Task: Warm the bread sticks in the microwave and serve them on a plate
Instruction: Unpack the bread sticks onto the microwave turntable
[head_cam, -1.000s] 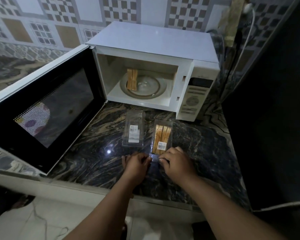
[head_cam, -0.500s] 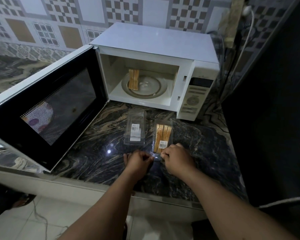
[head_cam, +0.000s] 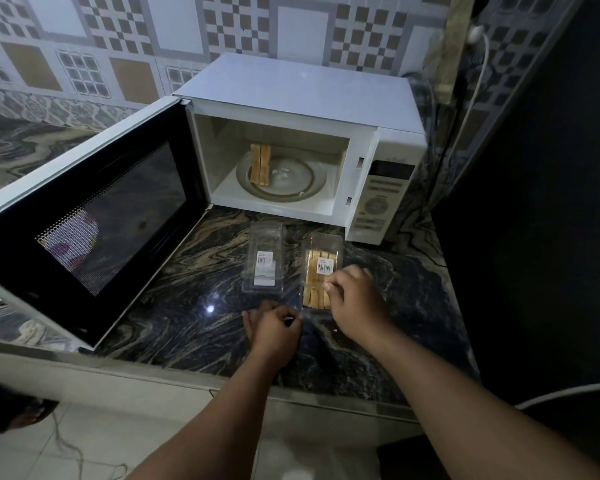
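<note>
- Bread sticks (head_cam: 317,282) in clear pack on worktop (head_cam: 187,306), under right hand (head_cam: 352,296), fingers (head_cam: 329,284) pinching pack's top film.
- Left hand (head_cam: 274,323) clenched just beside pack's near end; grasp unclear.
- Empty clear tray (head_cam: 264,261) left of pack.
- More sticks (head_cam: 260,164) on turntable (head_cam: 291,181) inside open microwave (head_cam: 302,140).

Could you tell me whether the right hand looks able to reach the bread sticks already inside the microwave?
Probably yes: the microwave door stands wide open, and nothing lies between the right hand and the bread sticks on the turntable.
</note>
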